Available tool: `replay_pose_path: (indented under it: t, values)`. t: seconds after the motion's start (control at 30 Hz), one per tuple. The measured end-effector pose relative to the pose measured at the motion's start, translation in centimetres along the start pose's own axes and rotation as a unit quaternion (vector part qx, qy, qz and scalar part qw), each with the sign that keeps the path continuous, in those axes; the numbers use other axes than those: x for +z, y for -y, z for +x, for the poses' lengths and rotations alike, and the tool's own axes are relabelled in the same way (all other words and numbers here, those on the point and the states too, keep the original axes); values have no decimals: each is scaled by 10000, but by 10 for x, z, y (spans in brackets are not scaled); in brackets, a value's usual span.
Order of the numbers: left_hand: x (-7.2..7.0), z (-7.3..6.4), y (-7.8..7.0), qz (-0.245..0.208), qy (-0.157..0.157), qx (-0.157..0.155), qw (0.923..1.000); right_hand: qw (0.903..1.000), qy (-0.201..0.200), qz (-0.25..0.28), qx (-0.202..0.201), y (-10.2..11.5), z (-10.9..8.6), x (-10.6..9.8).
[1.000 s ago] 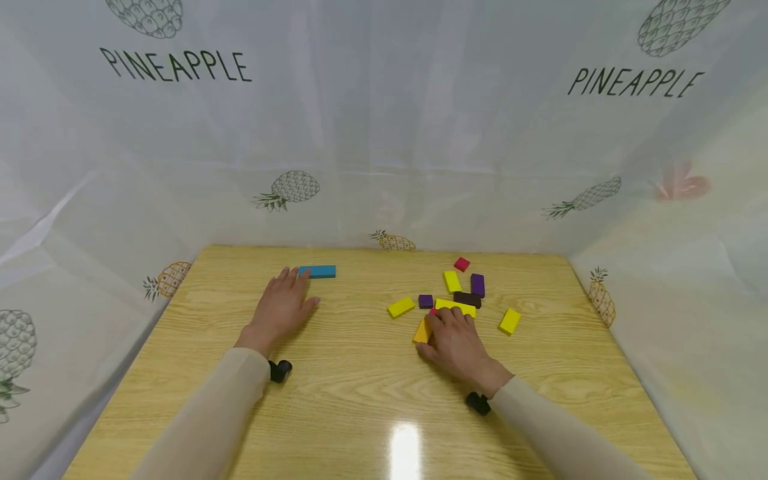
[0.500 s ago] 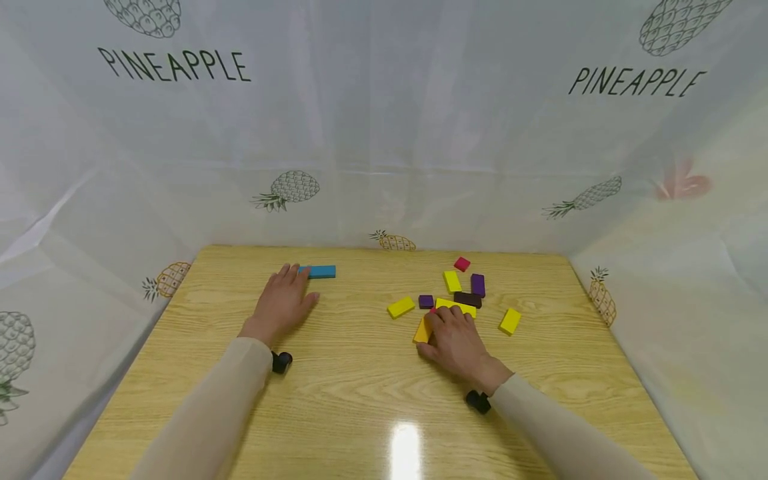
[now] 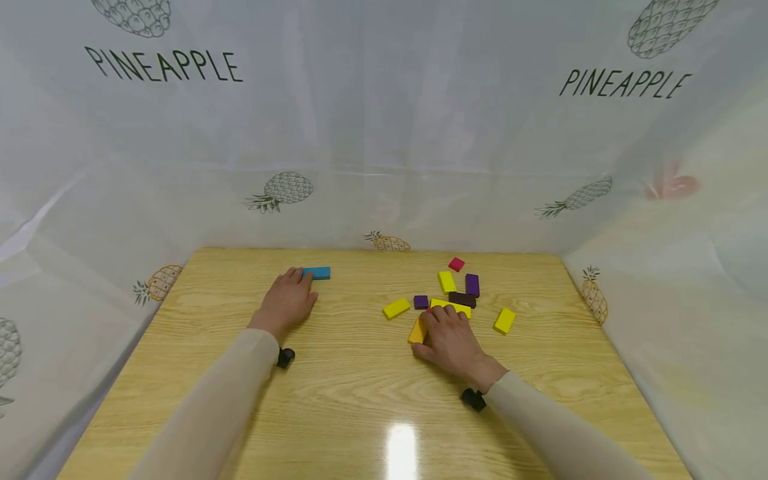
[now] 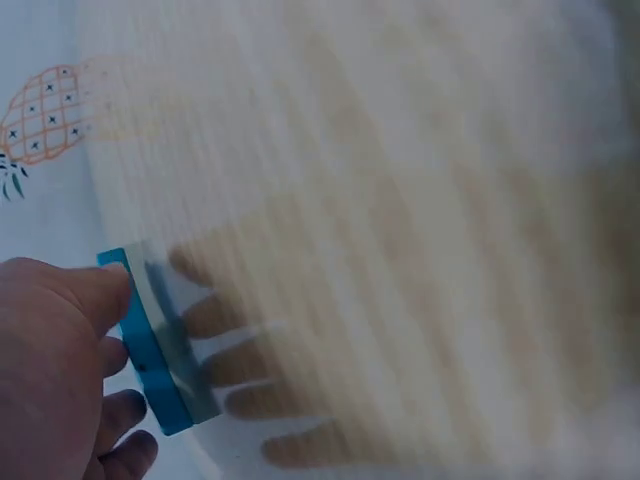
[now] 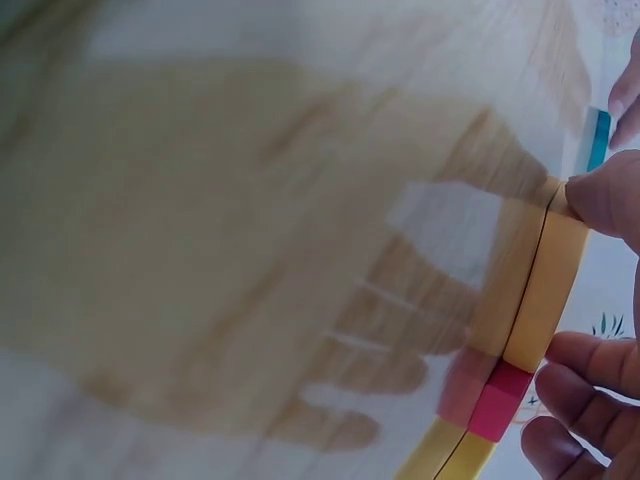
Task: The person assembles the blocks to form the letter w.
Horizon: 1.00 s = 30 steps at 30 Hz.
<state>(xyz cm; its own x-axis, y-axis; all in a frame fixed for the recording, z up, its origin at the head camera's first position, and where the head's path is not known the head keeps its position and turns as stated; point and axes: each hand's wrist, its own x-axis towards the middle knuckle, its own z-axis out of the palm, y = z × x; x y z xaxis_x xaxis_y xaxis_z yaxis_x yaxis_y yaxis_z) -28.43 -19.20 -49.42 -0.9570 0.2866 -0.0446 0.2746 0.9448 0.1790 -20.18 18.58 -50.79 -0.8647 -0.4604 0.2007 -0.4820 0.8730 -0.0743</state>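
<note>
At the left of the table, my left hand (image 3: 285, 303) rests its fingertips on the left end of a long blue block (image 3: 318, 273), thumb spread toward me. In the left wrist view, the thumb overlaps one end of that blue block (image 4: 155, 350). My right hand (image 3: 450, 343) grips an orange block (image 3: 417, 331), with thumb at its near end and fingers along its far part. In the right wrist view, this orange block (image 5: 545, 290) sits in line with a red block (image 5: 500, 402) and a yellow block (image 5: 468, 457). All lie flat.
Around my right hand lie yellow blocks (image 3: 397, 308), purple blocks (image 3: 472, 285) and a dark block (image 3: 462, 300). Another red block (image 3: 457, 265) is near the back edge. A pineapple-print curtain (image 3: 336, 133) hangs behind and beside the wooden table (image 3: 342, 373).
My left hand has shifted slightly right, over the end of the blue block. My right hand and the other blocks hold their places; the head view has shifted a little.
</note>
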Motion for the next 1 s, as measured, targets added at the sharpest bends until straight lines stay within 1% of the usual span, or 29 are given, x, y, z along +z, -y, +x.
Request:
replay_pose_path:
  t: [0.1,0.23,0.37,0.47,0.63,0.73,0.8,0.9,0.97,1.0]
  values:
    - [2,-4,-1,24,-13,-18,10000,10000,55,-5,46,1,0,-1]
    - [5,-13,-6,86,-197,114,9997,10000,74,-16,65,1,-1,-2]
    - [8,-26,-14,163,-392,287,9987,10000,18,6,58,1,-1,-2]
    - [10,-38,-20,119,-445,341,9984,10000,-32,61,54,2,-2,-1]
    - [12,-58,-38,96,-375,280,9989,9999,-36,114,41,3,-2,-1]
    - [12,-69,-54,157,-255,240,9993,9999,-60,109,32,3,-2,-2]
    - [10,-76,-64,174,-219,267,9993,9999,-59,110,22,3,-1,-2]
    - [7,-84,-74,12,-262,408,9988,9999,-71,96,-13,3,0,-1]
    - [4,-84,-75,-245,-344,499,9979,9999,-57,109,-41,2,1,-1]
    - [3,-83,-74,-337,-378,532,9973,9999,-55,114,-53,2,1,-1]
